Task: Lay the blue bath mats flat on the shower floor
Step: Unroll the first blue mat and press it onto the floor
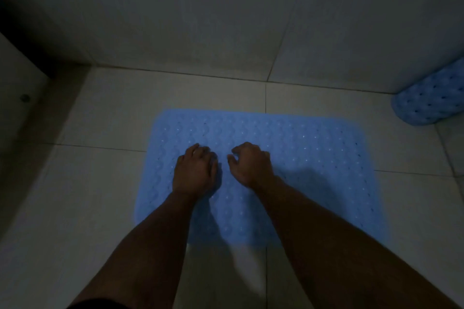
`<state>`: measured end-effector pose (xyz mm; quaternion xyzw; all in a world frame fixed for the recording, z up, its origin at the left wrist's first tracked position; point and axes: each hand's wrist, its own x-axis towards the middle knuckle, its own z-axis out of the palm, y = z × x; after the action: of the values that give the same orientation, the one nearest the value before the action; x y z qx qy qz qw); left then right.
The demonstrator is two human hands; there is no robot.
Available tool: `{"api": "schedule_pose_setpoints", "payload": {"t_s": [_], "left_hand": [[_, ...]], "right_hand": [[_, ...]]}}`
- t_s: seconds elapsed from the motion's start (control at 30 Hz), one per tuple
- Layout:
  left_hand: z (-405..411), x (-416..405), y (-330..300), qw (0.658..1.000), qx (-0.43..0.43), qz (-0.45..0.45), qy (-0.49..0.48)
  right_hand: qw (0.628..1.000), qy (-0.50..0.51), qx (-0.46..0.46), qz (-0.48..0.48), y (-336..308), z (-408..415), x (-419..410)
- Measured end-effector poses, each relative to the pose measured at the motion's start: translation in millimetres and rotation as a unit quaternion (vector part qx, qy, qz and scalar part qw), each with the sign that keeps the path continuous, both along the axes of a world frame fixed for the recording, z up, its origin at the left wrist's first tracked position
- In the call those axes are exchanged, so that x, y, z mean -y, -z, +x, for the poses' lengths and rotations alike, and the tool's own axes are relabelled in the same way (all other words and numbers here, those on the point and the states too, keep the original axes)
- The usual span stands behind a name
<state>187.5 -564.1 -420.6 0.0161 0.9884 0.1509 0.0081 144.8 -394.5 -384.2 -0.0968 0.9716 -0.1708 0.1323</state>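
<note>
A blue bath mat (313, 158) with a bumpy, perforated surface lies spread out flat on the tiled shower floor (100, 195). My left hand (194, 170) rests on the mat near its middle, palm down, with the fingers bent. My right hand (249, 164) is just to its right, also over the mat, with its fingers curled downward onto the surface. Neither hand holds anything. A second blue bath mat (431, 98), rolled up, lies at the far right against the wall.
The tiled wall (226, 20) rises just behind the flat mat. A dark raised ledge (15, 98) borders the floor on the left. Bare floor tiles surround the flat mat on the left, the front and the right.
</note>
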Motion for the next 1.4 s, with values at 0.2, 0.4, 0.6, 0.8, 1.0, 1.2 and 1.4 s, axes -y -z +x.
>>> {"api": "schedule_pose_setpoints", "payload": {"t_s": [0.2,0.4,0.6,0.8,1.0,1.2,1.4], "left_hand": [[12,-5,13,0.999,0.018,-0.001,-0.026],[12,4,18,0.999,-0.008,0.022,-0.033],[1,14,20,0.996,-0.035,0.061,-0.060],[-11,14,24,0.995,-0.058,0.050,-0.058],[-7,8,13,0.995,-0.078,0.029,-0.061],[-7,-27,0,0.986,-0.027,0.097,-0.135],[6,-92,0,0.991,-0.014,0.111,-0.073]], "right_hand": [[0.996,-0.059,-0.003,0.068,61,66,4],[0.993,-0.040,-0.064,0.087,75,76,8],[0.994,-0.031,-0.074,0.073,77,75,8],[0.997,-0.031,-0.038,0.057,74,73,8],[0.996,-0.043,0.078,-0.001,52,55,0],[0.968,0.103,0.112,-0.200,0,0,-46],[0.969,0.140,0.042,-0.200,-19,-18,-95]]}}
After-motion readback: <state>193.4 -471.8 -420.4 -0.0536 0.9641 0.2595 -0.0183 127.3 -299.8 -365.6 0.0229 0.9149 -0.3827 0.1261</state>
